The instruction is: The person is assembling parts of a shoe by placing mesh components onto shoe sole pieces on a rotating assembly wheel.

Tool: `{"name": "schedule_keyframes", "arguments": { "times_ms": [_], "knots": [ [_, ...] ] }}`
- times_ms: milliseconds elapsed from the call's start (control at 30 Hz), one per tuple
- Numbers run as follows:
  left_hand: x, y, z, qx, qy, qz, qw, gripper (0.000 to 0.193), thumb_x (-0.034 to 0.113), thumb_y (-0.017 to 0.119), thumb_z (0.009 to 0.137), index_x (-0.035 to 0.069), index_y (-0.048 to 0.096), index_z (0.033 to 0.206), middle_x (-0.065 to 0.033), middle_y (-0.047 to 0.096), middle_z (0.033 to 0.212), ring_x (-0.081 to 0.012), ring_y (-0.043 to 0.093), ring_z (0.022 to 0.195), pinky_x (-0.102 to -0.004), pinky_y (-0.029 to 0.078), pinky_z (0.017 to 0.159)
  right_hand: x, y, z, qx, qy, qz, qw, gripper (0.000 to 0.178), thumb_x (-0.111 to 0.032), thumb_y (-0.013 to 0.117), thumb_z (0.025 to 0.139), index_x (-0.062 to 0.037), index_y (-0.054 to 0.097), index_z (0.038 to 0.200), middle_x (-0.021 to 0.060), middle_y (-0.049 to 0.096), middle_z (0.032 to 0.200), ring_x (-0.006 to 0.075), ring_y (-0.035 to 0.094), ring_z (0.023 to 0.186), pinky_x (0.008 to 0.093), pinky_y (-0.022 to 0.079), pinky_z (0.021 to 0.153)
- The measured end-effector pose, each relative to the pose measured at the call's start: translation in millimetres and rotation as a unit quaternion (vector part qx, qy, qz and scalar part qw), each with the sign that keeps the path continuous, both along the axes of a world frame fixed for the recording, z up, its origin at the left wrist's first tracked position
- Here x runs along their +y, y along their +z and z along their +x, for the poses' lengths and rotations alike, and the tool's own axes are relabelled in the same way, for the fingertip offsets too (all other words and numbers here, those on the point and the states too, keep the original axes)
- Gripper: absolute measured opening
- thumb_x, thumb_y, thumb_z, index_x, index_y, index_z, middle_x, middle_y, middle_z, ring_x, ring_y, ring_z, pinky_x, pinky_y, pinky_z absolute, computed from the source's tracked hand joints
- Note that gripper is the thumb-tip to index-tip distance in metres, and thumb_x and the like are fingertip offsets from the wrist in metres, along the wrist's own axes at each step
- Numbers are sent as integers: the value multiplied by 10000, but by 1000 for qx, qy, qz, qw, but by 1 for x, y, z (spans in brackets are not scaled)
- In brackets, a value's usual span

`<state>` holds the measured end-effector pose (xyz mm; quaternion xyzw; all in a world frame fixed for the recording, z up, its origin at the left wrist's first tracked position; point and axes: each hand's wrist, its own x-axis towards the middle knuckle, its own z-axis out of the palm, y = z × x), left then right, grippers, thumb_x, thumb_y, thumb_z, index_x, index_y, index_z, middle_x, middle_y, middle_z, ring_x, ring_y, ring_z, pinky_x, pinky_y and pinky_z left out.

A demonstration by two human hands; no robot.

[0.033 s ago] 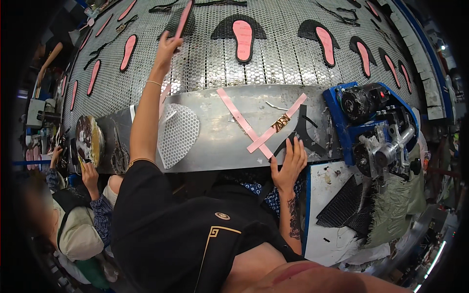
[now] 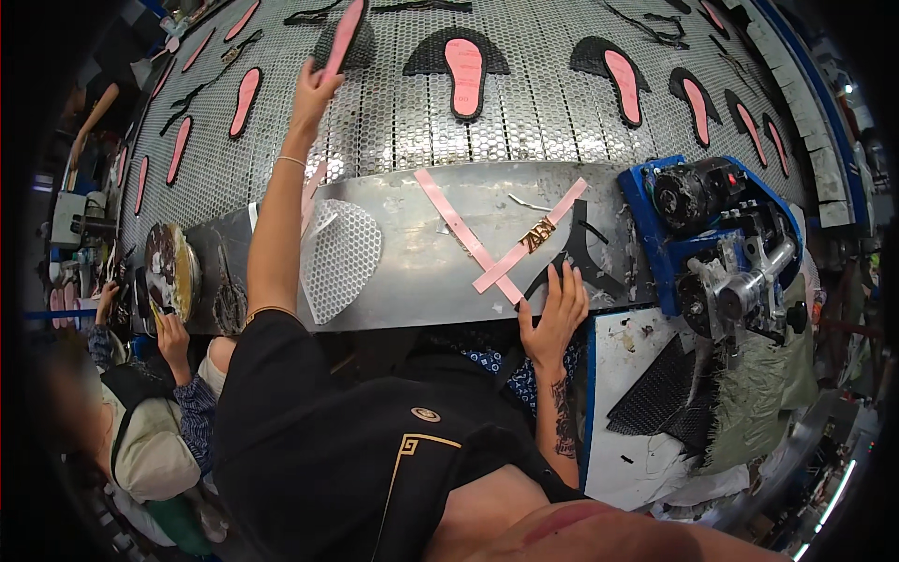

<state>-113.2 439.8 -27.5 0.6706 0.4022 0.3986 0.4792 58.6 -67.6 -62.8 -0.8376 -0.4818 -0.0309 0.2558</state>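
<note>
At the far edge of the bench my left hand (image 2: 316, 96) reaches over the mesh surface, its fingers closed on a pink-topped shoe sole (image 2: 345, 37) tilted up on its narrow end. Behind that sole lies a dark mesh piece (image 2: 361, 51). My right hand (image 2: 554, 314) rests at the bench's near edge, fingers stretched out over a black forked strap piece (image 2: 588, 267), thumb apart near the lower end of a pink strap. Two pink straps cross in a V beside it, the left one (image 2: 456, 225) plain, the right one (image 2: 564, 208) carrying a gold ornament (image 2: 537, 236).
Several pink soles, such as the middle one (image 2: 465, 80), lie on the mesh surface (image 2: 403, 131). A white honeycomb sheet (image 2: 345, 258) and scissors (image 2: 228, 295) lie on the metal bench (image 2: 407, 281). A blue-framed motor machine (image 2: 712, 234) stands right. Another person's hand (image 2: 172, 345) works at left.
My left hand and the sole in it have shifted slightly to the left and nearer. My right hand stays in place.
</note>
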Motion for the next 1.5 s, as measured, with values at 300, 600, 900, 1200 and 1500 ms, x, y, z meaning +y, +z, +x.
{"name": "schedule_keyframes", "arguments": {
  "times_ms": [300,600,900,1200,1500],
  "knots": [
    [13,-25,-22,238,106,87,962,1112,359,780,650,-56,153,1469,-321,468,1320,-412,498,1210,-376,393,1039,-3,-1,-1,-3,-3,1,1000,630,-377,574,884,-31,428,1390,166,381,1450,325,273,1377,468,178,1114],
    [-21,-37,13,251,-21,398,882,854,276,692,769,-48,284,1446,-265,328,1469,-399,359,1335,-447,249,1129,-71,50,17,62,-221,95,969,666,-173,674,829,-33,388,1413,202,287,1499,386,255,1383,471,219,1123],
    [-261,39,88,0,-214,218,952,640,45,538,892,-39,212,1436,-233,552,1238,-312,585,1103,-402,436,996,-215,12,52,-36,-515,-112,849,502,-294,637,894,1,527,1285,153,499,1345,324,435,1235,447,351,1010],
    [-404,21,130,-1,-492,68,868,407,-32,551,854,-21,519,1260,-155,590,1213,-226,622,1017,-336,462,930,-193,49,46,-33,-549,162,819,236,-159,693,843,18,691,998,105,565,1257,293,480,1166,420,359,999],
    [-495,65,158,-79,-593,-172,783,457,156,657,866,-21,536,1270,-161,627,1129,-226,612,1022,-311,465,889,-153,112,4,-70,-244,195,947,546,-255,774,765,-77,617,1256,173,433,1405,342,326,1337,436,255,1109]
  ]
}}
